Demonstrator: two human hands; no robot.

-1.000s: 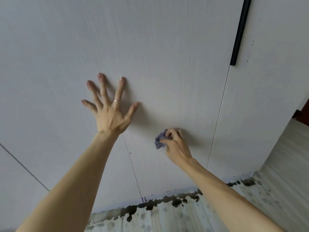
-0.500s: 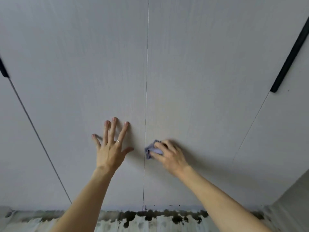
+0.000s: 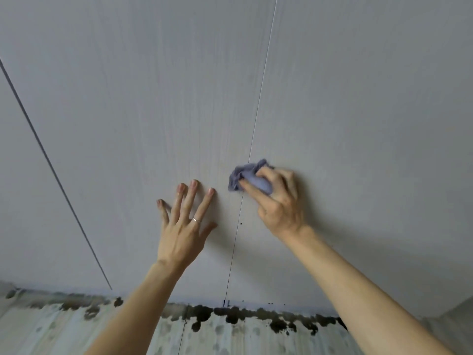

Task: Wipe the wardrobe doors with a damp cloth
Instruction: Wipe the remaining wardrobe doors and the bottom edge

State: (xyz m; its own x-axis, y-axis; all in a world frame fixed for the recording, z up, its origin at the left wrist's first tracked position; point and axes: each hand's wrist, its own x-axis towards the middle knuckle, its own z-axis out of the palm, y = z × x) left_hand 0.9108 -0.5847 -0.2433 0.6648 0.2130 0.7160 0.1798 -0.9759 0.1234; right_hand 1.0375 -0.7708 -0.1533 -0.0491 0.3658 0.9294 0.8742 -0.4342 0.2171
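Observation:
Pale grey wardrobe doors fill the view; the left door and the right door meet at a thin vertical seam. My left hand lies flat on the left door with fingers spread, a ring on one finger. My right hand grips a crumpled bluish-purple cloth and presses it against the right door just beside the seam. Part of the cloth is hidden under my fingers.
Another door seam runs diagonally at the left. Below the doors lies a pale floor with dark blotchy stains along the wardrobe's base.
My right hand moved the cloth upward along the right door beside the seam. The left hand stayed flat on the left door. The camera view shifted, and the black handle left the frame.

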